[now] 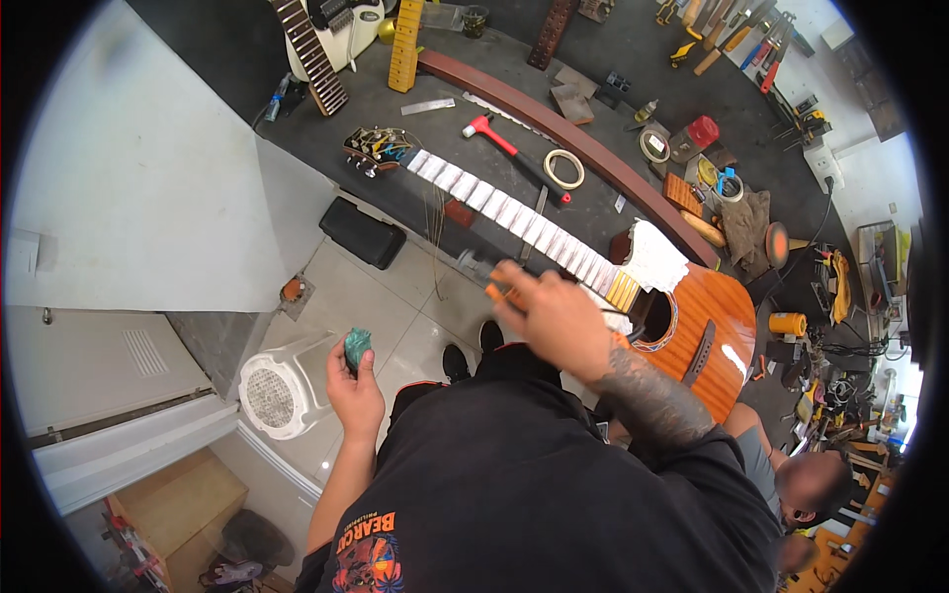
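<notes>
My left hand (356,400), off to the left above the floor, pinches a crumbly-looking green lump (358,346) between thumb and fingers. Over the guitar's neck side, my right hand (559,321) is wrapped round a small orange-and-dark corded tool (504,294); its pale tip is blurred and its exact kind is unclear. Beyond that hand lies an acoustic guitar (727,316) with a glossy brown body. White tape strips (514,215) cover its fretboard between the frets, and white covering (652,257) lies on the body beside the neck. Loose strings hang from the headstock (378,148).
On the dark workbench (395,114) lie a red-and-black hammer (514,156), a tape roll (563,169) and a curved reddish-brown bench edge strip (554,119). A white stool (282,393) and black case (362,233) stand left. Another person (791,474) is at lower right.
</notes>
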Demonstrator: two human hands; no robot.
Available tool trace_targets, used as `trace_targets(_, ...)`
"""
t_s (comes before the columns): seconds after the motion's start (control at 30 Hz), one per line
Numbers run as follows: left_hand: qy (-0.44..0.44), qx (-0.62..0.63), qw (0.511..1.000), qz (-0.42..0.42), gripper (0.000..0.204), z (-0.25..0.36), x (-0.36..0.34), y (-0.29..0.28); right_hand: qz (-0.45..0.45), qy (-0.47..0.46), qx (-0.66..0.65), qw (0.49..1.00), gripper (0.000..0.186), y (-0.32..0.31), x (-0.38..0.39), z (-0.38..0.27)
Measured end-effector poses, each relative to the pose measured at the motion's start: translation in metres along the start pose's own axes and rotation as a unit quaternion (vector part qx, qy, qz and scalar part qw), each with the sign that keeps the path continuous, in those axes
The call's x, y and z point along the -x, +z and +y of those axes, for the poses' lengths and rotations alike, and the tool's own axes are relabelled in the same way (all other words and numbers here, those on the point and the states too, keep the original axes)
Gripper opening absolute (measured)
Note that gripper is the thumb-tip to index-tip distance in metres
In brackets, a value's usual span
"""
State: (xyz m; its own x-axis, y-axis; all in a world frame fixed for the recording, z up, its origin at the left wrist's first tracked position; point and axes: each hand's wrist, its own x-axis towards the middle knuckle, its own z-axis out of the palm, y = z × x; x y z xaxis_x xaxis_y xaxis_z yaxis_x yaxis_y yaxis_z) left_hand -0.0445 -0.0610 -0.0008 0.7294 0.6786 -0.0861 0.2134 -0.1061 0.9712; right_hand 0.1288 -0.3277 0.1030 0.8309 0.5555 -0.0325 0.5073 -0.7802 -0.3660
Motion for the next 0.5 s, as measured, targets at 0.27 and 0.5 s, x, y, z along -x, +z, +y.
trace_targets(0.27,-0.049,-0.003,0.999,-0.018,0.041,-0.011,0.013,0.022,-0.022,0.017,0.123,0.992,0.053,0.0,-0.056,0.067)
trace_targets(0.5,-0.077,0.001,0.997,-0.017,0.041,-0.002,0.027,0.045,-0.014,-0.038,0.117,0.992,0.054,0.008,-0.059,0.077)
